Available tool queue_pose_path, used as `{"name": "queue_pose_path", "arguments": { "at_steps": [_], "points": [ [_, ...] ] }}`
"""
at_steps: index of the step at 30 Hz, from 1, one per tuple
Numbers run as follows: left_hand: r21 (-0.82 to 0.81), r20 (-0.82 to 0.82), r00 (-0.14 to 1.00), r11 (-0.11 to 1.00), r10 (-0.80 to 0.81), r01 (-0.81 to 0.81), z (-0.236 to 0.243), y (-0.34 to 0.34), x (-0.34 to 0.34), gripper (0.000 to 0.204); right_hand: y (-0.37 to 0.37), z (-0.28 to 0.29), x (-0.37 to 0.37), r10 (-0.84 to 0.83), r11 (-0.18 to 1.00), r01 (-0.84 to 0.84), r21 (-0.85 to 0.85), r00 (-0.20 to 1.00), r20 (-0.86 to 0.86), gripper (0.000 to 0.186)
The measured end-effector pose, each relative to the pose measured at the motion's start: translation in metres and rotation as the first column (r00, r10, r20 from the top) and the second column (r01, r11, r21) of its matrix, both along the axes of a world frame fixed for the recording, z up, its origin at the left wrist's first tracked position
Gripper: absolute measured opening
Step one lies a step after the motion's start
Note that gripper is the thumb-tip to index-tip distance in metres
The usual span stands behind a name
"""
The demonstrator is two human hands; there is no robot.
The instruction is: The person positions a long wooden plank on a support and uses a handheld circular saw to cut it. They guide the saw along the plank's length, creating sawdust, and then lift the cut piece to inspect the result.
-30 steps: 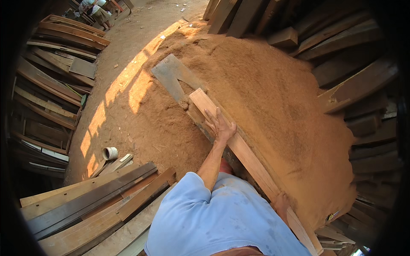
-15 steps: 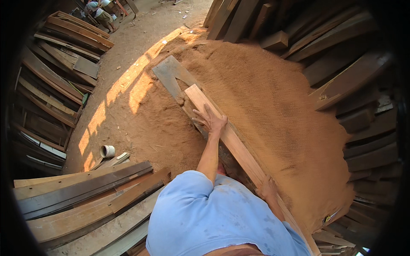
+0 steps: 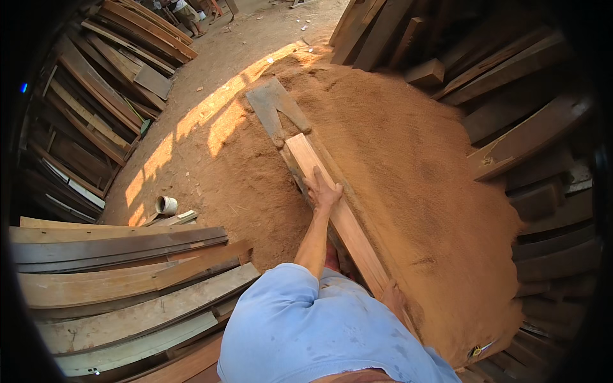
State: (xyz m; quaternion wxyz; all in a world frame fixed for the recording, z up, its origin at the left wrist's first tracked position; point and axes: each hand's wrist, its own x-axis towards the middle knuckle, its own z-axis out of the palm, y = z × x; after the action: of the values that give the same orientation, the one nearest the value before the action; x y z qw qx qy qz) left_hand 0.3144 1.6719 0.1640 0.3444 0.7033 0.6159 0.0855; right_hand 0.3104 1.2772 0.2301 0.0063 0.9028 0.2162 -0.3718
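Observation:
A long, pale reddish wooden plank [image 3: 357, 233] lies lengthwise over a weathered grey board [image 3: 263, 105] whose far end has a V-shaped notch. My left hand [image 3: 324, 193] is closed across the plank's far part, thumb at its right edge and fingers over the top. Closer to my body, my right hand [image 3: 394, 300] grips the plank's right edge; some of its fingers are hidden. The plank's near end disappears behind my blue shirt [image 3: 332, 338]. Reddish-brown sawdust [image 3: 440, 223] is heaped around the board.
Stacked boards [image 3: 121, 281] lie close at my left, and more timber [image 3: 108, 83] is piled farther left. Dark planks [image 3: 536, 140] line the right side. A whitish bucket [image 3: 166, 205] rests on the ground at left. A yellow-and-black tape measure [image 3: 474, 350] sits at lower right. Another person [image 3: 186, 14] is far off.
The plank has slid toward my body along the grey board, both hands staying on it. My left fingers, spread before, are drawn closer together. The whole view has shifted slightly.

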Motion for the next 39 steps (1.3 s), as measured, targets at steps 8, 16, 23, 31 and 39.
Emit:
{"name": "queue_pose_path", "arguments": {
  "at_steps": [8,16,23,31,39],
  "points": [
    [-0.13,0.076,0.994,0.988,-0.079,0.089,0.023,0.005,0.002,0.108,0.008,-0.005,-0.003,-0.041,0.991,0.042,-0.128,0.999,0.011,0.078],
    [-0.011,0.145,0.984,0.994,-0.103,0.106,0.007,0.065,0.014,0.107,0.064,-0.005,-0.001,-0.051,0.986,0.054,-0.161,0.999,0.019,0.078],
    [-0.061,0.113,0.989,0.993,-0.097,0.104,0.019,0.08,0.025,0.108,0.096,0.009,0.006,-0.075,0.976,0.062,-0.211,0.996,-0.052,0.081],
    [0.455,0.021,0.899,0.805,-0.437,0.381,0.024,0.103,-0.02,0.099,0.131,0.029,-0.023,-0.245,0.969,0.242,0.048,0.967,0.067,0.105],
    [0.339,0.009,-0.092,-0.084,-0.996,0.937,0.015,-0.045,0.032,0.075,0.126,-0.001,-0.095,-0.359,0.933,0.348,0.091,0.893,0.272,0.094]
  ]
}}
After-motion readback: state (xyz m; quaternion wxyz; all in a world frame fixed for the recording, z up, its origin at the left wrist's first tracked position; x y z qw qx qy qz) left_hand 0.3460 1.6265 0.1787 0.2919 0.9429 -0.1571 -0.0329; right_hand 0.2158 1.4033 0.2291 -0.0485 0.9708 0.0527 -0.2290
